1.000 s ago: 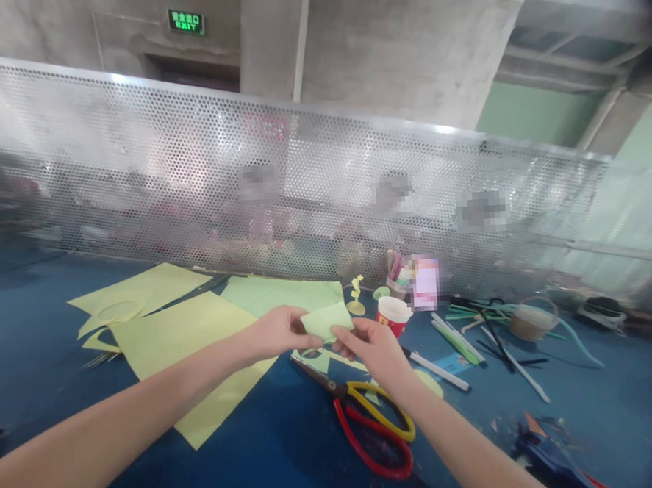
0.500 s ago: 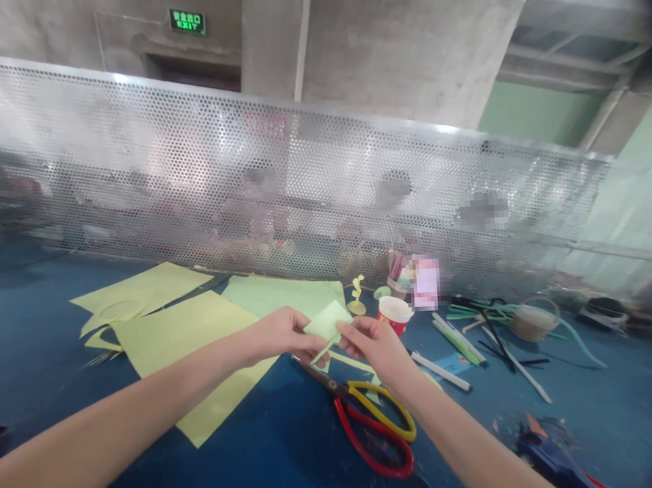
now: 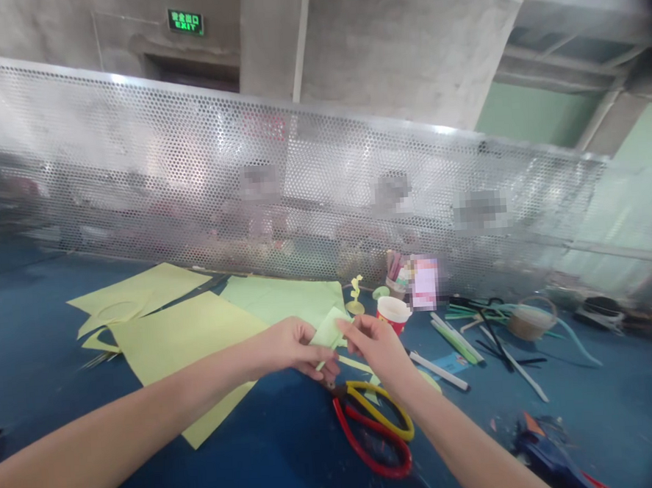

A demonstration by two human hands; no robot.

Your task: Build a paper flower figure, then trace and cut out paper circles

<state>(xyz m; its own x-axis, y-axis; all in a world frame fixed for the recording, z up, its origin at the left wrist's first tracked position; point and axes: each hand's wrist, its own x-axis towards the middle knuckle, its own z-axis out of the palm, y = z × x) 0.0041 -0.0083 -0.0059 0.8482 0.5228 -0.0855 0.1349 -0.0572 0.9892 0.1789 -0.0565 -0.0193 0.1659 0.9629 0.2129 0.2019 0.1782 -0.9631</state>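
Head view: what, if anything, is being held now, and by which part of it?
A small pale-green paper piece: the left grip holds its left side, the right grip its right edge.

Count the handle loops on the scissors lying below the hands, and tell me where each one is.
2: the yellow loop, just below the right hand, and the red loop, nearer the picture's bottom edge. Neither is hidden.

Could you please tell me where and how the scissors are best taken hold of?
Probably by the red loop and yellow loop of the scissors, from the near right side, with the right hand once it releases the green paper. The loops lie toward the person; the blade end points away, its tips hidden by the left hand.
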